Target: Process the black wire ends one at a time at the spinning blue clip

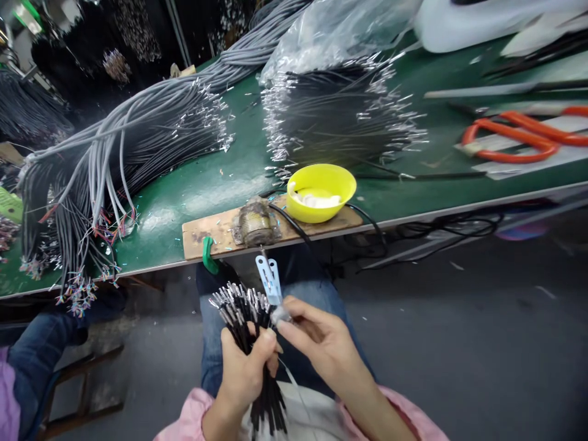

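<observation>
My left hand (245,367) is closed around a bundle of thin black wires (241,306) with silver metal tips, held upright over my lap. My right hand (321,340) pinches something small and pale at its fingertips, right beside the bundle's top; I cannot make out what it is. A pair of pale blue metal blades (270,278) hangs down from a small worn device (255,223) mounted on a wooden board (202,236) at the table edge, just above my hands.
A yellow bowl (321,190) holding white material sits on the board. On the green table (206,184) lie a heap of grey cables (128,141), a stack of black tipped wires (340,116), a plastic bag and orange-handled scissors (519,138). Another person's jeans-clad leg (37,349) is at left.
</observation>
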`<state>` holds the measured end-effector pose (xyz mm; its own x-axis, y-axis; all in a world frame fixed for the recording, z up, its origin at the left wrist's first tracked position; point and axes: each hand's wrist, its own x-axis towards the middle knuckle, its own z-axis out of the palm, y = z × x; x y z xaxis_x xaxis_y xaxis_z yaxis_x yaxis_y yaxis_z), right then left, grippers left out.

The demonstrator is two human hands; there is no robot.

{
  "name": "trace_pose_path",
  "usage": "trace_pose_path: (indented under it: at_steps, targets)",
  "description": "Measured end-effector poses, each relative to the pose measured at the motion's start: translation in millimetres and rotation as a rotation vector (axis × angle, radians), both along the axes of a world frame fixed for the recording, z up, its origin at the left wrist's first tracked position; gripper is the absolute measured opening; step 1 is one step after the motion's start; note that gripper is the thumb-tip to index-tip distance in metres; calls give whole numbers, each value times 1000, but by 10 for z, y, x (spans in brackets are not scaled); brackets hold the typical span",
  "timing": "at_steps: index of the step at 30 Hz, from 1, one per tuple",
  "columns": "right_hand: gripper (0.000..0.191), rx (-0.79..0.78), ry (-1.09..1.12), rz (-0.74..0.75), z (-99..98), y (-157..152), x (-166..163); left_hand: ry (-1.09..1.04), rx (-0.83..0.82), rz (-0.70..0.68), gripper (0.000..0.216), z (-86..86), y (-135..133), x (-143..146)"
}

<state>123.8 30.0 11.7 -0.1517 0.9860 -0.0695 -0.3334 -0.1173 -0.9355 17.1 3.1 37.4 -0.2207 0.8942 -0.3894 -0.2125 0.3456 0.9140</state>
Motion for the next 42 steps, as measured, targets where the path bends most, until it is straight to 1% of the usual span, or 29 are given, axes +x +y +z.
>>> trace_pose_path:
  at_steps: [2, 5, 8, 10, 13, 15, 18, 20, 22, 24, 25, 27, 29, 31, 33, 36, 37, 38, 39, 41, 42]
  targets:
    - [20, 37, -51, -36, 35, -2, -5, -10, 32, -1, 50, -26, -5, -10]
    - [26, 115, -157, -157, 33, -35, -43, -29, 52, 50, 49, -49, -5, -9]
    - [26, 269, -301, -325, 19, -79, -108, -47, 79, 64, 46, -55, -6, 14]
    - [27, 356, -358, -407, 21, -106, -155, -27, 85, 105, 44, -49, -7, 36]
    - [28, 436, -395, -479, 28, -147, -209, 23, 72, 151, 43, -32, -4, 62]
    - [27, 466, -401, -485, 19, -176, -217, 53, 68, 154, 42, -26, 2, 66]
    - [25, 446, -372, -425, -21, -202, -184, 39, 59, 176, 42, -37, 7, 47]
    - [23, 364, -333, -404, -55, -197, -145, 10, 35, 195, 43, -55, 5, 26]
    - [14, 273, -286, -389, -75, -171, -110, 17, 24, 196, 43, -71, 2, 8]
    - [7, 254, -269, -328, -71, -132, -87, 59, 29, 159, 42, -71, 0, -3]
    - [7, 274, -279, -288, -60, -112, -78, 85, 40, 138, 42, -63, 3, -6]
    - [16, 320, -314, -229, -28, -72, -59, 121, 54, 104, 42, -28, 14, -14]
    - [27, 300, -305, -158, 0, -41, -35, 128, 37, 70, 45, 25, 35, -33]
    - [33, 192, -178, -37, 6, -25, -13, 97, 2, -19, 49, 82, 60, -69]
    - [39, 10, 49, 101, -8, -23, -8, 62, -2, -139, 54, 128, 85, -117]
    - [43, -254, 355, 256, -35, -24, -34, 77, 53, -224, 55, 147, 107, -186]
    - [43, -311, 405, 294, -38, -16, -46, 95, 77, -237, 52, 137, 107, -202]
    - [42, -347, 427, 318, -35, -1, -57, 115, 102, -239, 49, 119, 103, -211]
    - [42, -365, 424, 325, -27, 22, -66, 134, 114, -272, 42, 93, 93, -215]
    - [40, -358, 364, 287, 2, 91, -78, 186, 163, -62, 28, 30, 61, -206]
    - [40, -334, 316, 250, 22, 134, -80, 209, 166, -1, 23, -2, 38, -197]
